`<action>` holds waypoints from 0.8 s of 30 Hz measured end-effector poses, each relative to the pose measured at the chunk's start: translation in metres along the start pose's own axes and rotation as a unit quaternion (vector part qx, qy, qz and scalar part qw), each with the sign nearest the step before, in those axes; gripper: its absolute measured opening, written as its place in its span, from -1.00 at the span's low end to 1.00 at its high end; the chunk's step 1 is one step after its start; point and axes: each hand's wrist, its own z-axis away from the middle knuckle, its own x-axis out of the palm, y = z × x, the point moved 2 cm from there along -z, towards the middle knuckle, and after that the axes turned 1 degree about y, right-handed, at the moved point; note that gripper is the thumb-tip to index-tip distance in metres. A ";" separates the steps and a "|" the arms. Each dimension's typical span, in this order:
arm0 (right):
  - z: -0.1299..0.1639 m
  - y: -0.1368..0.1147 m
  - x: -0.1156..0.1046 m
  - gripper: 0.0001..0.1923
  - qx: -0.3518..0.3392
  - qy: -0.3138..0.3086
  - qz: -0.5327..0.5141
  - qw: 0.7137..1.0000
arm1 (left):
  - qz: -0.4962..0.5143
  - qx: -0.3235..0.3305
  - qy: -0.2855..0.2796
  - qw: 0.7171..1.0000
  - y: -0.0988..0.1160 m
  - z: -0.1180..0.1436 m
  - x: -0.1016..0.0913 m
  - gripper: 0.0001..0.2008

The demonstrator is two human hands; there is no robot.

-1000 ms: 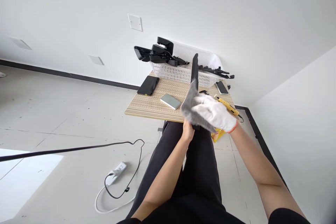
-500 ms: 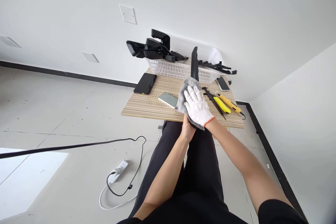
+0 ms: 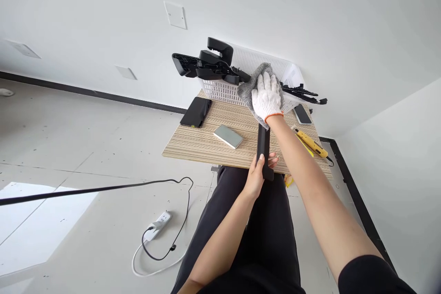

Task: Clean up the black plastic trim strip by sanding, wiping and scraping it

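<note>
My bare left hand [image 3: 255, 176] is wrapped round the near end of a long black plastic trim piece [image 3: 263, 143], just over the table's front edge. My right hand [image 3: 268, 97], in a white knit glove with an orange cuff, presses a grey cloth [image 3: 248, 93] over the far part of the trim piece. The cloth covers that far end, so it is hidden. Behind the cloth stands a white plastic basket [image 3: 220, 92] with several black plastic parts [image 3: 212, 65] sticking out over its rim.
On the wood-grain table [image 3: 193, 147] lie a black tablet-like slab [image 3: 196, 111], a grey-green phone-like slab [image 3: 228, 136], another phone [image 3: 302, 114] and a yellow corded tool [image 3: 312, 144]. A power strip [image 3: 157, 226] with cables rests on the floor at left.
My right hand has slid the cloth away from me along the trim piece, towards the basket. The near part of the trim piece, covered before, now shows. My left hand still holds it.
</note>
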 end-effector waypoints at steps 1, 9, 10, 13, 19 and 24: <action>-0.011 0.001 0.001 -0.36 0.009 -0.003 -0.006 1.000 | -0.008 0.000 -0.001 1.000 0.000 0.001 0.001 -0.63; -0.077 0.012 0.008 -0.40 0.096 -0.047 -0.026 0.994 | -0.034 0.006 -0.033 0.999 0.007 0.001 0.004 -0.68; -0.080 0.012 0.008 -0.40 0.098 -0.043 -0.029 0.994 | -0.037 0.004 -0.037 0.999 0.007 0.001 0.003 -0.67; -0.077 0.010 0.008 -0.40 0.094 -0.014 -0.029 0.995 | -0.051 -0.001 -0.045 0.998 0.008 0.002 0.002 -0.67; -0.026 0.000 0.006 -0.38 0.038 0.046 0.023 0.998 | -0.077 0.003 -0.037 0.996 0.007 0.005 0.001 -0.66; 0.030 -0.008 0.001 -0.38 0.031 0.058 0.025 0.997 | -0.097 0.019 -0.023 0.995 0.002 0.001 -0.001 -0.57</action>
